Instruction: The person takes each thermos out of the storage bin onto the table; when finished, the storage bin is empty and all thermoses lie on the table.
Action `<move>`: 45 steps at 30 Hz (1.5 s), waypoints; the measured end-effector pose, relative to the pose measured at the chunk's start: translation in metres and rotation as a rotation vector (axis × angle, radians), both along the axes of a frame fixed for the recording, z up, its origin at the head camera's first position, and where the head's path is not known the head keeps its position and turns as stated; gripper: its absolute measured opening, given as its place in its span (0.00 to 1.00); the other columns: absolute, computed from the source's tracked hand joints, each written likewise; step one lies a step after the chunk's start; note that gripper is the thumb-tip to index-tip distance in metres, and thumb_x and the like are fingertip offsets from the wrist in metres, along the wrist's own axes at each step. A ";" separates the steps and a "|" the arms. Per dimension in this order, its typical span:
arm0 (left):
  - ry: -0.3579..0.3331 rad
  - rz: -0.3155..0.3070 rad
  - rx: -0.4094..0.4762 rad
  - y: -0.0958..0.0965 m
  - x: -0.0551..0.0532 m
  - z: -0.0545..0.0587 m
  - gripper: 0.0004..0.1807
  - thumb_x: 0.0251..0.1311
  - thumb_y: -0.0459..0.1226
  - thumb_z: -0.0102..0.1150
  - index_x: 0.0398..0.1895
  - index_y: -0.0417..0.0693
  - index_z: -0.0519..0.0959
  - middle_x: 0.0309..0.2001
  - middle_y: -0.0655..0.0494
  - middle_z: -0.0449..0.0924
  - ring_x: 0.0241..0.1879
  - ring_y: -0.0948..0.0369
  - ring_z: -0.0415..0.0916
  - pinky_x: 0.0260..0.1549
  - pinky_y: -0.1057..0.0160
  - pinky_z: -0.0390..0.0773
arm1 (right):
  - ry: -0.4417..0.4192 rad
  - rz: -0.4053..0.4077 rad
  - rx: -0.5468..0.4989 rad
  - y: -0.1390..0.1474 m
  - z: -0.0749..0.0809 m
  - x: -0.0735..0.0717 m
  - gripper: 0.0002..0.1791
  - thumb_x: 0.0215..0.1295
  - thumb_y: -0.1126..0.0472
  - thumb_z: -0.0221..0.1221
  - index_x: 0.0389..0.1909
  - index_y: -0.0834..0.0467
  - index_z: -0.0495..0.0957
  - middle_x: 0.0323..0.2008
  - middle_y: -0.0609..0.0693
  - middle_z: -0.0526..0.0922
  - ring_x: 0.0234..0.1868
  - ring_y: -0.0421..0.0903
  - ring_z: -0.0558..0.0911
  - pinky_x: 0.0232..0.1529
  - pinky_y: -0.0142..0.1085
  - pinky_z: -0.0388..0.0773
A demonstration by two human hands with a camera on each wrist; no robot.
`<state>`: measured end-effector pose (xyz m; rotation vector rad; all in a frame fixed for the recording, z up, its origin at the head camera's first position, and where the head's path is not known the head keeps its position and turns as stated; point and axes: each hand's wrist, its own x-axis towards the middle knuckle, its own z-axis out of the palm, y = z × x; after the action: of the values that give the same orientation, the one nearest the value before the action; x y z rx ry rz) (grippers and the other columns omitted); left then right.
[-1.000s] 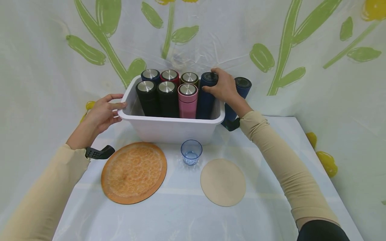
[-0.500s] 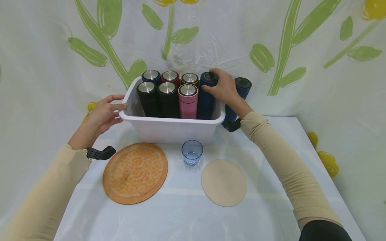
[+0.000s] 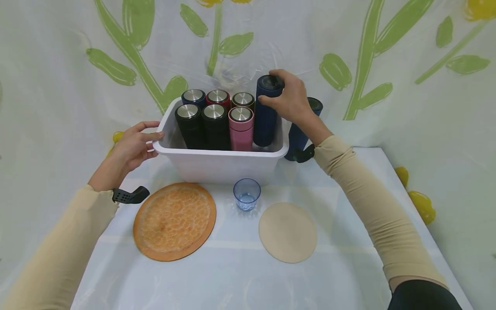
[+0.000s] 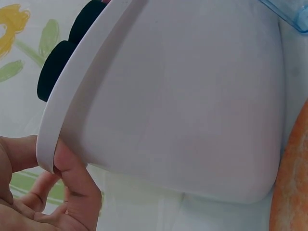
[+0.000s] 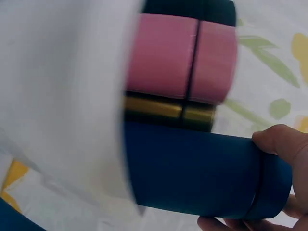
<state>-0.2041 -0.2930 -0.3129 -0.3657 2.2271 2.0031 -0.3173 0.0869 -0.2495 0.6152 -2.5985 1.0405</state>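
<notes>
My right hand (image 3: 291, 99) grips a dark blue thermos (image 3: 266, 116) round its lid end, with its lower part still inside the white plastic tub (image 3: 221, 161). In the right wrist view the thumb presses one side of this thermos (image 5: 192, 168) and fingers curl under the other. My left hand (image 3: 133, 146) pinches the tub's left rim between thumb and fingers, as the left wrist view also shows at the rim (image 4: 46, 144). Beside the raised thermos stand a pink thermos (image 3: 241, 133), two black ones (image 3: 215, 133), and several more behind with silver lids.
A second dark blue thermos (image 3: 297, 140) stands outside the tub at its right, partly behind my right wrist. In front of the tub are a blue-tinted glass (image 3: 246, 196), a round bread-patterned mat (image 3: 174, 221) and a plain beige disc (image 3: 288, 232). A patterned curtain hangs close behind.
My right hand has lifted the dark blue thermos upward, so its base now shows higher within the tub. My left hand stays at the rim.
</notes>
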 end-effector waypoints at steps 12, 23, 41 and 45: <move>0.008 -0.006 0.018 0.000 -0.001 0.001 0.21 0.68 0.43 0.61 0.60 0.64 0.67 0.56 0.59 0.67 0.37 0.62 0.75 0.37 0.71 0.79 | 0.103 -0.026 -0.023 -0.003 0.034 0.018 0.36 0.58 0.54 0.71 0.67 0.58 0.72 0.59 0.49 0.79 0.58 0.41 0.77 0.55 0.28 0.71; 0.003 -0.011 0.037 -0.008 -0.002 -0.002 0.19 0.68 0.41 0.61 0.58 0.64 0.68 0.56 0.57 0.66 0.37 0.62 0.75 0.35 0.70 0.79 | 0.197 0.020 -0.080 -0.002 0.063 0.039 0.37 0.57 0.54 0.72 0.67 0.57 0.72 0.58 0.47 0.80 0.57 0.38 0.75 0.55 0.24 0.67; 0.003 -0.025 0.038 -0.007 -0.003 -0.002 0.20 0.69 0.41 0.60 0.60 0.62 0.68 0.56 0.56 0.66 0.36 0.62 0.76 0.35 0.70 0.78 | 0.386 0.023 -0.132 0.019 0.096 0.068 0.34 0.58 0.55 0.71 0.65 0.60 0.74 0.58 0.49 0.79 0.57 0.38 0.76 0.58 0.24 0.66; 0.004 -0.029 0.030 -0.007 -0.005 -0.001 0.20 0.69 0.42 0.60 0.60 0.63 0.68 0.56 0.57 0.66 0.37 0.62 0.76 0.36 0.70 0.79 | 0.430 0.045 -0.151 0.026 0.104 0.075 0.33 0.58 0.58 0.70 0.64 0.60 0.75 0.59 0.51 0.78 0.58 0.40 0.75 0.60 0.26 0.66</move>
<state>-0.2091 -0.2999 -0.3143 -0.3238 2.1893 2.0220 -0.2421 0.1124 -0.1455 0.7662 -2.1252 0.9800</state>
